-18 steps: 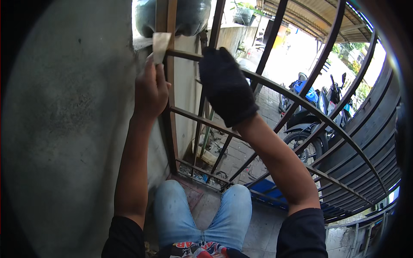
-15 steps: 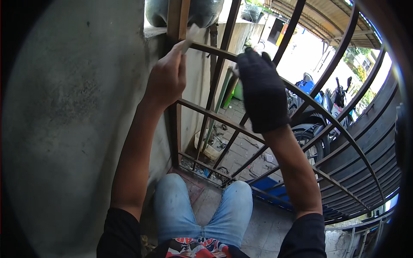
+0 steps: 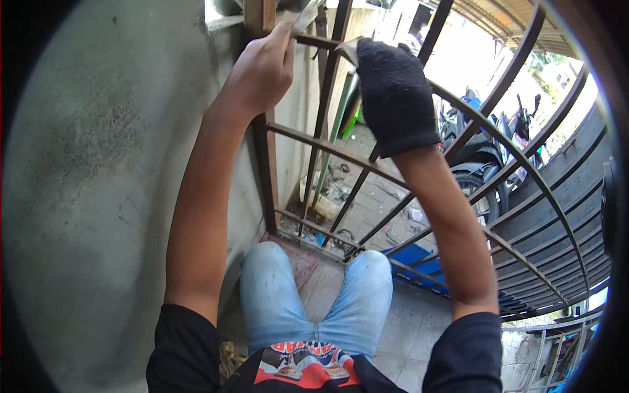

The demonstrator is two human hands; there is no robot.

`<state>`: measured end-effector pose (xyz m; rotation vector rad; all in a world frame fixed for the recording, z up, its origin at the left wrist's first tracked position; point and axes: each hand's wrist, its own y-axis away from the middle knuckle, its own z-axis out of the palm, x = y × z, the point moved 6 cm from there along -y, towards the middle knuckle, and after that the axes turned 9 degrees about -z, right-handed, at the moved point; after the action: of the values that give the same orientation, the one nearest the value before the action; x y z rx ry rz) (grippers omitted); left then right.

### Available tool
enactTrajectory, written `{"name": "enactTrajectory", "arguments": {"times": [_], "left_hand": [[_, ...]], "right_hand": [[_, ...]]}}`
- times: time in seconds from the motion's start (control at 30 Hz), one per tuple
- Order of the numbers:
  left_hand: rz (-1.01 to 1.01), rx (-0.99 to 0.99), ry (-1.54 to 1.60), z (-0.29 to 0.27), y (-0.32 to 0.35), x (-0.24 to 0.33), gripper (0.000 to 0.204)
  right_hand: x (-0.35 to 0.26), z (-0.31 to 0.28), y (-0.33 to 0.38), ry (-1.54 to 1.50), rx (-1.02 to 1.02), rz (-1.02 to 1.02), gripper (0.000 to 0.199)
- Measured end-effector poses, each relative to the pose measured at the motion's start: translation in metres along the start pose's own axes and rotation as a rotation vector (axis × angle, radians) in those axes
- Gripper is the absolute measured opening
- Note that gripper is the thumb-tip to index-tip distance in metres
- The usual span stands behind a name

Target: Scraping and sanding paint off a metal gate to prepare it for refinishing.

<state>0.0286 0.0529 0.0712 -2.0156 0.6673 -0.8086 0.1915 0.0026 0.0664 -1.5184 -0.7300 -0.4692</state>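
Note:
My left hand [image 3: 263,71], bare, is closed in a pinch on a thin pale grey-white strip [image 3: 306,16] that sticks up past the fingertips. It is beside the brown upright post of the metal grille [image 3: 291,135], close to the wall. My right hand [image 3: 395,92] wears a black knitted glove and is closed too. A pale, thin folded piece [image 3: 349,50] pokes out from its finger side, by a crossbar. Whether the two pale pieces are one strip, I cannot tell. The gloved fingertips are mostly hidden.
A grey plaster wall [image 3: 98,196] rises along my left. Brown bars stand in front of me, curving away right. Beyond them are parked motorcycles [image 3: 488,154], a blue panel-like thing [image 3: 414,259] and a pale container [image 3: 324,203]. My knees are close to the grille.
The view has tipped downward, so the grille and both hands sit higher in it. The hands are slightly closer together, and more of the pale strip shows at the left fingertips.

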Motion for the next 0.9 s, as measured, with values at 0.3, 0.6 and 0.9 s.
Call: {"name": "enactTrajectory", "arguments": {"times": [0.3, 0.6, 0.9], "left_hand": [[-0.133, -0.053, 0.130, -0.005, -0.002, -0.007, 0.029], [-0.113, -0.043, 0.104, 0.002, -0.005, 0.002, 0.033], [-0.129, -0.116, 0.013, 0.006, -0.006, 0.017, 0.036]], "right_hand": [[-0.006, 0.013, -0.025, -0.084, -0.157, 0.103, 0.012], [0.001, 0.043, -0.017, -0.020, -0.345, 0.164, 0.008], [0.012, 0.035, -0.015, -0.019, -0.369, 0.109, 0.013]]}}
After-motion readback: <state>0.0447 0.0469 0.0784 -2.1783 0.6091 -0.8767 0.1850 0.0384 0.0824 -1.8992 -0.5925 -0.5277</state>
